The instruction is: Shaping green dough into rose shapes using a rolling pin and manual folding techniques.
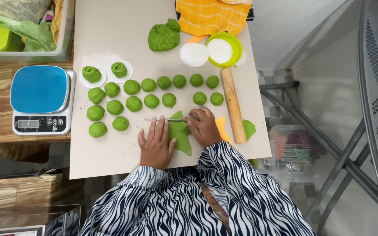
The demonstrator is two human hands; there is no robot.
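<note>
Many green dough balls already lie on the table. The left hand lies flat and open on a flattened dough piece; the right hand is closed around a thin metal tool. A big dough lump is left.

Flattened green dough sheet partly covered by left hand and right hand. Thin metal rod vanishing under the right fingers. Orange card mostly hidden beneath that hand, near the board's front edge. Striped orange cloth and clear plastic bin cut off by the top edge. Scale display too small to read.
</note>
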